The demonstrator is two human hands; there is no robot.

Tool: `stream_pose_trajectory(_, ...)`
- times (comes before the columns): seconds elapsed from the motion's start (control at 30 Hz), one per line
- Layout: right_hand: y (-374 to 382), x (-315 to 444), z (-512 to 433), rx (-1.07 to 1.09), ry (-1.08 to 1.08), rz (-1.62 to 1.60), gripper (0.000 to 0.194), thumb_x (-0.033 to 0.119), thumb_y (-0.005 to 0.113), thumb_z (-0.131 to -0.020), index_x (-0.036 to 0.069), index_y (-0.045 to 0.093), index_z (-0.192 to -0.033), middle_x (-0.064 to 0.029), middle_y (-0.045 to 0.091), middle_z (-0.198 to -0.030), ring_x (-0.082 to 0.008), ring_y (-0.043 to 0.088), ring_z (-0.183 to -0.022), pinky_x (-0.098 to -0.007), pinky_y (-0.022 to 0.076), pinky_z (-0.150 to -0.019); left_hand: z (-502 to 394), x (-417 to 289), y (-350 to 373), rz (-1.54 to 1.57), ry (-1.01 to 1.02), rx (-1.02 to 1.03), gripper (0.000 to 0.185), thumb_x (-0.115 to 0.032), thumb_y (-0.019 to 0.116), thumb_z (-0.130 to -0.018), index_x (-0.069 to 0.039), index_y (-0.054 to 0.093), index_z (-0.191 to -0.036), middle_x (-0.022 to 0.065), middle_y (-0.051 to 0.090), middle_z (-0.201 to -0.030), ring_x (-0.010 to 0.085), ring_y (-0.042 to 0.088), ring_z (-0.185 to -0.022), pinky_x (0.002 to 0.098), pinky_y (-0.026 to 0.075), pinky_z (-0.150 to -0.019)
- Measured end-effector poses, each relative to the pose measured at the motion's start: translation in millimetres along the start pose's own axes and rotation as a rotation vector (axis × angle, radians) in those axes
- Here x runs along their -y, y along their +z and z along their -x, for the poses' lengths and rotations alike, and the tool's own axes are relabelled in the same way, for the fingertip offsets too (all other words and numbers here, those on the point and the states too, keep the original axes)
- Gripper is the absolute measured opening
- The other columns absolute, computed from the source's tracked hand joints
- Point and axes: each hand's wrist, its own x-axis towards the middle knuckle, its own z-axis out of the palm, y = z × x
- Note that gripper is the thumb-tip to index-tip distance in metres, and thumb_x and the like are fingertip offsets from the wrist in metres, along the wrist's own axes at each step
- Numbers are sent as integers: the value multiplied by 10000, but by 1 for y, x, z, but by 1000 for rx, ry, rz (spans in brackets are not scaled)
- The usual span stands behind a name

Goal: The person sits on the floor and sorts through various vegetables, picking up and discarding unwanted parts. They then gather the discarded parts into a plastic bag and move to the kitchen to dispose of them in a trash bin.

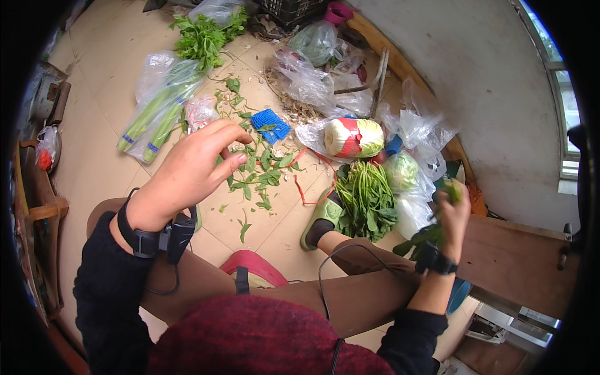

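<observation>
My left hand (197, 161) hovers over the tiled floor with its fingers apart and nothing in it. Loose green leaves and stems (269, 176) lie scattered just right of it. At the right, my right hand (454, 211) is closed around a bunch of leafy greens (422, 241), whose leaves hang below the fist. A larger pile of leafy greens (368, 199) rests on the floor beside my green shoe (323, 218). Behind that pile lies a napa cabbage (355, 137) with a red wrap, next to a round cabbage (401, 171) in clear plastic.
Celery (152, 115) in a plastic bag lies at the upper left. A blue foam net (270, 126) and a red strap (304, 203) are on the floor. Plastic bags (304, 82) lie by a metal frame (379, 79). A wooden board (511, 262) stands at the right.
</observation>
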Motion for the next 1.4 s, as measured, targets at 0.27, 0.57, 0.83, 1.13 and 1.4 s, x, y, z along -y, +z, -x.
stream_pose_trajectory(0.27,79,-50,-14,230,45,307,685,219,745,-793,33,414,-1362,-231,578,-1224,-353,587,-1077,-398,460,-921,-6,6,-9,-30,-41,-81,176,-97,609,-868,-14,573,-1019,110,577,-946,231,604,-777,337,484,-711)
stream_pose_trajectory(0.57,239,-14,73,904,-123,233,473,198,699,-794,38,551,-1214,-216,629,-1096,-388,599,-1011,-424,487,-879,12,30,-67,251,-145,-396,225,-176,555,-957,13,540,-836,22,507,-759,95,494,-720,231,411,-685)
stream_pose_trajectory(0.83,429,-11,208,1610,-168,119,339,231,549,-841,138,621,-1159,-164,640,-1121,-346,596,-1049,-418,473,-898,30,38,-80,137,-329,-448,151,-121,583,-915,11,578,-989,34,598,-886,80,544,-790,212,430,-743)
stream_pose_trajectory(1.13,520,-49,231,1742,-64,-18,294,194,577,-847,59,617,-1106,-93,647,-1036,-196,605,-998,-349,470,-871,32,59,-101,84,-414,-359,154,-116,581,-893,16,585,-973,76,584,-905,122,546,-784,241,436,-736)
stream_pose_trajectory(1.4,566,34,13,719,432,-746,333,167,601,-911,63,574,-1226,-64,623,-1145,-147,579,-994,-287,471,-861,32,61,-105,91,-456,-326,210,-136,583,-863,16,587,-1008,84,590,-902,133,544,-780,258,438,-748)
